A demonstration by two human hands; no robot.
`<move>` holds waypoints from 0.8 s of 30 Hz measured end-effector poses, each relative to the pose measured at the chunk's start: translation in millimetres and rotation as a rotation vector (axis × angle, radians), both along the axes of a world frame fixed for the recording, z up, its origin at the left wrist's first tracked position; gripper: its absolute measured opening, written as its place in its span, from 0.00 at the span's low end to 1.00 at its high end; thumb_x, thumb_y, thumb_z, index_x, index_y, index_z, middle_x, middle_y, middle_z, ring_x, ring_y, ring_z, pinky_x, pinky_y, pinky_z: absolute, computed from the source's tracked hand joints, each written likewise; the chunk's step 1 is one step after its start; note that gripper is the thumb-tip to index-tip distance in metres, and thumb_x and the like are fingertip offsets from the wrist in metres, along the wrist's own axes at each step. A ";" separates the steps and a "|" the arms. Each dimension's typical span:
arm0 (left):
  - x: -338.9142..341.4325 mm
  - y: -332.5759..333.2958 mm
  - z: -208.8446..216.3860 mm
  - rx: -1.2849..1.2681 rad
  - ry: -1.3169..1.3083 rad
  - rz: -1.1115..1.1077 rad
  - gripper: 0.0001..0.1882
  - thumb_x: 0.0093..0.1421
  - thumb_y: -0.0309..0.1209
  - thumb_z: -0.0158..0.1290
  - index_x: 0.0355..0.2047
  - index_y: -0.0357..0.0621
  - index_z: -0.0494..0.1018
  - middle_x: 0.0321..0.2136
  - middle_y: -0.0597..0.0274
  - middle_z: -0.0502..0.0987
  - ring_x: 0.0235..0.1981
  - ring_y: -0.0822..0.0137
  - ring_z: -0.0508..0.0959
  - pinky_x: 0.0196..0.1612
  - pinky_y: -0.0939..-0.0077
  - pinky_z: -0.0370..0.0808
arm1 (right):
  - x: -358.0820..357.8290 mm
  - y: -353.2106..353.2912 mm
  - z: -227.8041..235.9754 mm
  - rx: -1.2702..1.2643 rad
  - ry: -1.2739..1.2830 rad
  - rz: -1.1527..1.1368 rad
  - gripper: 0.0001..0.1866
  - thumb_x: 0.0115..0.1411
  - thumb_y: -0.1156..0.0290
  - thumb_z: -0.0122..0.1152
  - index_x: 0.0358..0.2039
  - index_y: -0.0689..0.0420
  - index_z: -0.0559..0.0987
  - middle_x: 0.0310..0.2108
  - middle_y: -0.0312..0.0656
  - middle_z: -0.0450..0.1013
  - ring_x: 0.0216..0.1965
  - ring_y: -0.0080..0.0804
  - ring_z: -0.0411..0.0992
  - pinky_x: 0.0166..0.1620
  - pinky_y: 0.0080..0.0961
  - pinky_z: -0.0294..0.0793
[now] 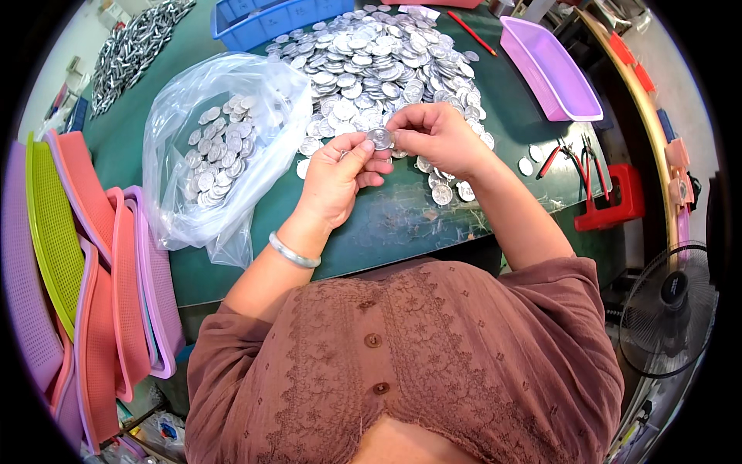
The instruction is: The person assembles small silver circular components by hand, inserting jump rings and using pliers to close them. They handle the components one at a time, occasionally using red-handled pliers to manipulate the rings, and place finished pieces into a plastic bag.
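Observation:
Between my two hands, over the near side of the pile, is a round silver medallion (379, 138). My left hand (340, 172) pinches its left edge between thumb and fingers. Thumb and forefinger of my right hand (437, 138) close on its right edge. Beyond them spreads a large heap of similar silver medallions (379, 62), some lying loose at its near edge. A clear plastic bag (267, 81) stands open to the left of my left hand, with more silver medallions (220, 151) inside.
A blue bin (278, 25) stands behind the heap, a purple tray (541, 69) at right. Red-handled pliers (591, 170) lie near a red stool (618, 201). Small metal parts (135, 54) are piled far left. Stacked plastic baskets (93, 286) flank the green table (371, 224); a fan (671, 309) stands right.

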State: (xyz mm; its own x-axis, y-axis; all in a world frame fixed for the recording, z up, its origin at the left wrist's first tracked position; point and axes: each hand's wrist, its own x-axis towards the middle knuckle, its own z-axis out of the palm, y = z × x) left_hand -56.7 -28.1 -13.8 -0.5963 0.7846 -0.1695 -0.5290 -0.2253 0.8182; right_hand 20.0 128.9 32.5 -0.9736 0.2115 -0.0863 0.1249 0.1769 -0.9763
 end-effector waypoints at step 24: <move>22.6 2.3 -1.6 -0.128 0.241 -0.231 0.11 0.58 0.28 0.46 0.40 0.37 0.69 0.24 0.61 0.74 0.17 0.78 0.70 0.16 0.91 0.63 | 83.2 32.6 -17.4 0.168 0.073 -0.195 0.05 0.48 0.75 0.51 0.23 0.63 0.75 0.19 0.32 0.68 0.22 0.14 0.63 0.25 0.15 0.62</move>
